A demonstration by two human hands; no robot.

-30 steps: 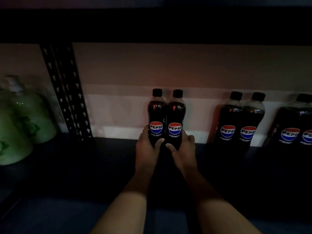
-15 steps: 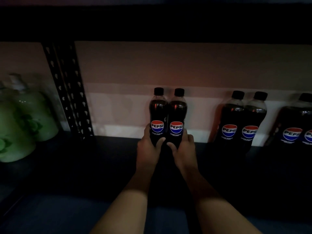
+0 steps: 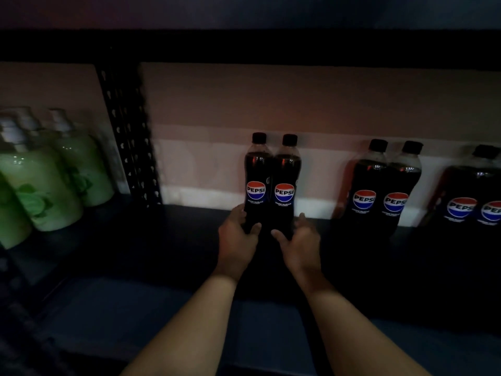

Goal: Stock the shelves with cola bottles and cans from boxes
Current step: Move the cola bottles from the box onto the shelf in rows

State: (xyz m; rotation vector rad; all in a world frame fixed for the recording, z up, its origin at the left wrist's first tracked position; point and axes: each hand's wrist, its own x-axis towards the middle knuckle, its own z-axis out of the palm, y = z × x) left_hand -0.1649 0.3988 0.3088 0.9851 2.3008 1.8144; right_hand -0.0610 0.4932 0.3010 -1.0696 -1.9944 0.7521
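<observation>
Two small black-capped cola bottles stand upright side by side on the dark shelf, close to the back wall. My left hand grips the base of the left cola bottle, thumb across its front. My right hand curls round the base of the right cola bottle, thumb in front and fingers on its right side. The bottoms of both bottles are hidden behind my hands.
A pair of larger cola bottles stands to the right, and another pair at the right edge. Green soap bottles fill the left bay beyond a perforated black upright. A dark shelf beam runs overhead.
The two bottles stay upright in the same spot by the wall. My right hand has slipped slightly lower and to the right on its bottle; my left hand keeps its grip.
</observation>
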